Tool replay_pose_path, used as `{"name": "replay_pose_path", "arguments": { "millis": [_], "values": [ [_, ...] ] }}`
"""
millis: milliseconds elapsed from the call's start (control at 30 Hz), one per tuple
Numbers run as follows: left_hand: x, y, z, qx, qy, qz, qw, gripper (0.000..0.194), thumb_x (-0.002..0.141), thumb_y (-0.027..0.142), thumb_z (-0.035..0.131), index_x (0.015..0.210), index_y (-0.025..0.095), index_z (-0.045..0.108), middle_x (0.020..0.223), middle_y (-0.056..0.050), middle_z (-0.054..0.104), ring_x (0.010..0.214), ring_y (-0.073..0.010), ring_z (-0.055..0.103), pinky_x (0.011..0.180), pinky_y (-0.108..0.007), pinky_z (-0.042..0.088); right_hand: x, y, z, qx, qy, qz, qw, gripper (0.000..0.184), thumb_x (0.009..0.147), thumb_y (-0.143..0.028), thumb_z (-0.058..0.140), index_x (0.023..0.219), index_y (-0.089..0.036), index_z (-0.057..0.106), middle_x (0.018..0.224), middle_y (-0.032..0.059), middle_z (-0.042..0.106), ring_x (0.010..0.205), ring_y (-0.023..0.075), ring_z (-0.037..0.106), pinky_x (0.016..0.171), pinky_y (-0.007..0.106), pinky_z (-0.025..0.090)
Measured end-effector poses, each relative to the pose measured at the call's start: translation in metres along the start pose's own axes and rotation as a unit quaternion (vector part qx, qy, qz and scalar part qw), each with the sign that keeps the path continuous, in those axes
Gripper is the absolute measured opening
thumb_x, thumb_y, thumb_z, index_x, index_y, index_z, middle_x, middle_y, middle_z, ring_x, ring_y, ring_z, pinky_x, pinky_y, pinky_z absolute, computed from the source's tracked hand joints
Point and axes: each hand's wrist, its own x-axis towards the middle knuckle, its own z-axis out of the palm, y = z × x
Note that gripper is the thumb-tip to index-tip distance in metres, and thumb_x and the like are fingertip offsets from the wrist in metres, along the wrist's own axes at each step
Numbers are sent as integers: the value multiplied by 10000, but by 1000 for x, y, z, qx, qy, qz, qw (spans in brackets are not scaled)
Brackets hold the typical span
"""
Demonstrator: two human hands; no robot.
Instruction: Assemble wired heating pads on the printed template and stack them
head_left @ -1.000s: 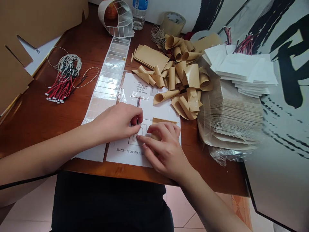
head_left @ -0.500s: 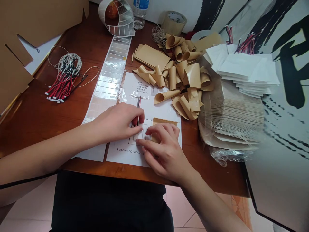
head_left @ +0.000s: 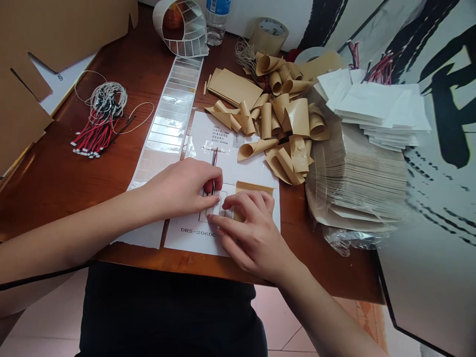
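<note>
My left hand (head_left: pixel 178 188) rests on a white printed sheet (head_left: pixel 219 134), its fingers curled over a thin red-and-black wire (head_left: pixel 214 161) near a small white square pad (head_left: pixel 216 206). The wire's lower end is hidden under those fingers. My right hand (head_left: pixel 253 233) straddles the pad, with the thumb at its lower left and the fingers toward a flat kraft paper piece (head_left: pixel 253 187). Part of that paper lies under the fingers. Both hands are close together, and their fingertips nearly touch above the pad.
Curled kraft paper strips (head_left: pixel 275 119) lie just beyond the sheet. A stack of kraft sleeves (head_left: pixel 353 173) and white packets (head_left: pixel 379 106) stand to the right. A bundle of red-and-black wires (head_left: pixel 98 129) and a label strip (head_left: pixel 167 119) lie left on the wooden table (head_left: pixel 48 198).
Both hands have stayed over the pad. My right hand has shifted slightly left and toward me, and the view has drifted a little.
</note>
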Motion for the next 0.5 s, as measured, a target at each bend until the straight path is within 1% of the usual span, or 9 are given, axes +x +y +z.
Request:
{"name": "replay_pose_path", "arguments": {
  "millis": [167,300,400,500],
  "values": [
    [0,0,-1,-4,0,-4,1000,100,845,281,658,906,207,687,879,12,714,803,-157,604,704,-292,404,0,0,-1,-10,-8,-8,1000,254,994,-213,536,1073,-214,778,1113,111,640,1068,285,527,908,472,339],
    [0,1,-1,-6,-3,-5,1000,100,847,275,664,913,207,696,879,11,717,804,-156,610,699,-290,402,2,-1,-1,-30,-2,-29,999,257,982,-197,535,1069,-188,776,1104,121,648,1057,290,534,903,476,343],
    [0,1,-1,-3,-6,-9,1000,96,853,269,664,915,203,696,878,9,716,808,-158,612,698,-292,397,2,-2,-1,-42,9,-41,998,253,965,-186,543,1070,-174,773,1073,119,657,1039,290,546,895,478,352],
    [0,-1,-1,-5,-7,-1,1000,118,870,296,660,934,203,695,892,6,716,814,-161,612,700,-292,396,1,-2,0,-34,41,-35,998,230,944,-177,556,1010,-178,777,1013,103,653,981,266,557,870,463,366]
  ]
}}
